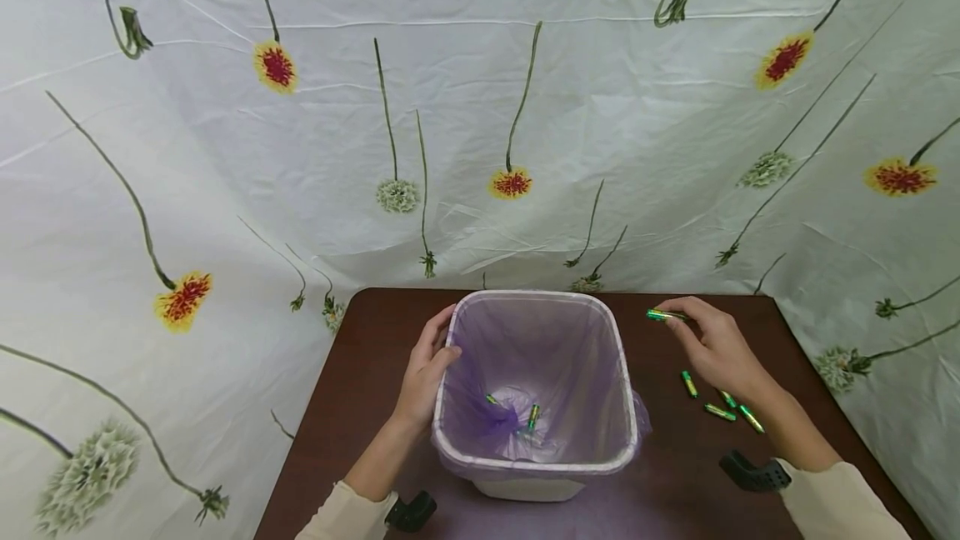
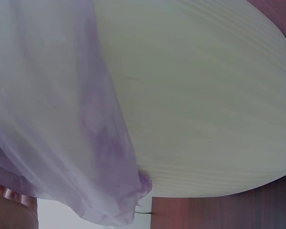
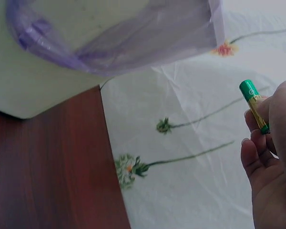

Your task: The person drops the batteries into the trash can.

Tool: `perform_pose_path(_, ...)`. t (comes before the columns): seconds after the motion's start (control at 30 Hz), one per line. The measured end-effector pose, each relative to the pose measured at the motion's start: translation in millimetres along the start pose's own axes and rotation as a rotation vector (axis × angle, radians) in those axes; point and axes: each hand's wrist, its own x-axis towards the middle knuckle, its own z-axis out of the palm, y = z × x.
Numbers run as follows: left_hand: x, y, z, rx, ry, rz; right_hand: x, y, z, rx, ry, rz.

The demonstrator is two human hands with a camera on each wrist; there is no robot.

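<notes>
A white bin (image 1: 528,490) stands on the dark table, lined with a thin purple bag (image 1: 540,340) folded over its rim. My left hand (image 1: 429,373) grips the bin's left rim, thumb over the edge and fingers along the outside. Beyond the bin's right side, my right hand (image 1: 716,348) pinches a green and gold battery (image 3: 250,93) between thumb and fingers, raised above the table. Two batteries, one of them upright-looking in the head view (image 1: 533,417), lie at the bottom of the bag. In the left wrist view the bag partly hides the left fingers (image 2: 14,194).
Several loose batteries (image 1: 720,412) lie on the table (image 1: 675,490) below my right hand. A white cloth printed with flowers (image 1: 465,107) hangs behind the table and along its sides. The bag's edge (image 1: 641,419) bulges out on the bin's right.
</notes>
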Motion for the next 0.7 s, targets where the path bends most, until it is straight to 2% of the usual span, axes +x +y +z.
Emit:
perform_pose_path(0.27,-0.3,0.2,-0.1,0.003,0.008,-0.003,19.6,-22.1,3.0,0.024,-0.021,-0.090)
perform_pose_path(0.7,0.3,0.1,-0.5,-0.011,0.003,0.001,48.2,-44.6,18.7,0.048,-0.082,-0.224)
